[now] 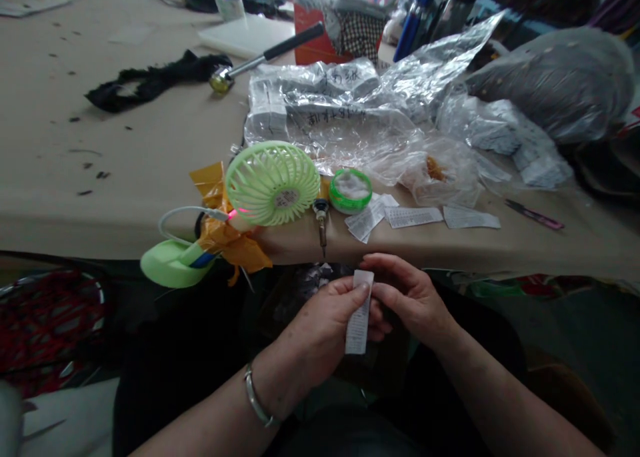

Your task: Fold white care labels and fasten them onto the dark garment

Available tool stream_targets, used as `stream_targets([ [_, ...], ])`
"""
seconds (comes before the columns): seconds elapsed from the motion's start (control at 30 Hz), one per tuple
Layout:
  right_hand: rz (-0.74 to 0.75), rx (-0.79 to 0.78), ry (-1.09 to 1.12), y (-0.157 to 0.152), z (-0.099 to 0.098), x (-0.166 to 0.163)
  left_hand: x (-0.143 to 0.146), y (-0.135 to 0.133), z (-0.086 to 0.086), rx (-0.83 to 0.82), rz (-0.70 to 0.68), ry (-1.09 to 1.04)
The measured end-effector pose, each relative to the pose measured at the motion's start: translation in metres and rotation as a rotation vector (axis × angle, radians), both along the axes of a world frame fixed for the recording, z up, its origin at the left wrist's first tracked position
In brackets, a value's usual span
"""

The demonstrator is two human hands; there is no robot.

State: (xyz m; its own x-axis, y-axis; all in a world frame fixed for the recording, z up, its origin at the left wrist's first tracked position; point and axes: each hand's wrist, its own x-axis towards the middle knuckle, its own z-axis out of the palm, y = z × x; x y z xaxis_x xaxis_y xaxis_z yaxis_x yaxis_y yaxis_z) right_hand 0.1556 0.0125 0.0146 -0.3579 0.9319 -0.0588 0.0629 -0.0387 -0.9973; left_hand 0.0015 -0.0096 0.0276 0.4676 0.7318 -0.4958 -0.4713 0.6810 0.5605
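Note:
Both my hands are below the table's front edge, over my dark lap. My left hand (320, 323), with a metal bangle on its wrist, pinches a narrow white printed label (359, 317) that hangs upright. My right hand (407, 297) is closed on the top of the same label, fingertips meeting the left thumb. Just beyond them, more white labels (415, 215) lie on the beige table (100, 163) near its edge.
A small green fan (273, 182) taped with yellow tape stands at the table edge, beside a green-rimmed round tub (351, 190) and a small metal tool (321, 223). Clear plastic bags (350, 110) fill the back right. A hammer (260, 57), black fabric (150, 80) and pink scissors (535, 215) also lie there.

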Motion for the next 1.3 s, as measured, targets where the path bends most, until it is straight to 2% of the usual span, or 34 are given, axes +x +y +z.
stream_targets([
  [0.07, -0.026, 0.160, -0.151, -0.001, 0.004, 0.001, -0.001, 0.001, 0.000, -0.001, 0.056, -0.037],
  [0.13, -0.006, 0.270, -0.240, -0.002, 0.008, 0.002, -0.003, 0.002, 0.000, 0.000, 0.050, -0.047],
  [0.27, 0.050, 0.339, -0.313, -0.003, 0.010, 0.002, -0.004, 0.001, 0.001, -0.019, 0.016, -0.013],
  [0.37, 0.076, 0.293, -0.331, -0.004, 0.010, 0.001, -0.003, -0.001, 0.002, -0.028, 0.019, -0.007],
  [0.47, -0.028, 0.231, -0.293, -0.007, 0.009, 0.003, -0.003, 0.000, 0.005, -0.032, 0.043, -0.024],
  [0.57, -0.107, 0.169, -0.239, -0.015, 0.007, 0.008, -0.004, 0.001, 0.008, -0.043, 0.130, -0.015],
  [0.7, -0.009, -0.005, -0.274, -0.041, 0.000, 0.009, -0.003, 0.001, 0.010, -0.108, 0.283, 0.000],
  [0.8, 0.069, -0.159, -0.225, -0.062, -0.008, 0.002, 0.002, -0.003, 0.008, -0.122, 0.318, -0.006],
  [0.9, -0.004, -0.264, -0.150, -0.074, -0.017, -0.005, 0.008, -0.008, 0.007, -0.114, 0.329, -0.002],
  [0.97, -0.055, -0.275, -0.117, -0.076, -0.021, -0.007, 0.012, -0.011, 0.008, -0.107, 0.337, 0.005],
  [1.03, -0.063, -0.215, -0.132, -0.075, -0.021, -0.006, 0.014, -0.013, 0.008, -0.090, 0.335, 0.005],
  [1.2, -0.005, 0.112, -0.294, -0.076, -0.012, 0.003, 0.017, -0.018, 0.010, -0.069, 0.306, -0.002],
  [1.3, 0.031, 0.170, -0.310, -0.081, -0.006, 0.007, 0.020, -0.021, 0.014, -0.074, 0.310, 0.013],
])
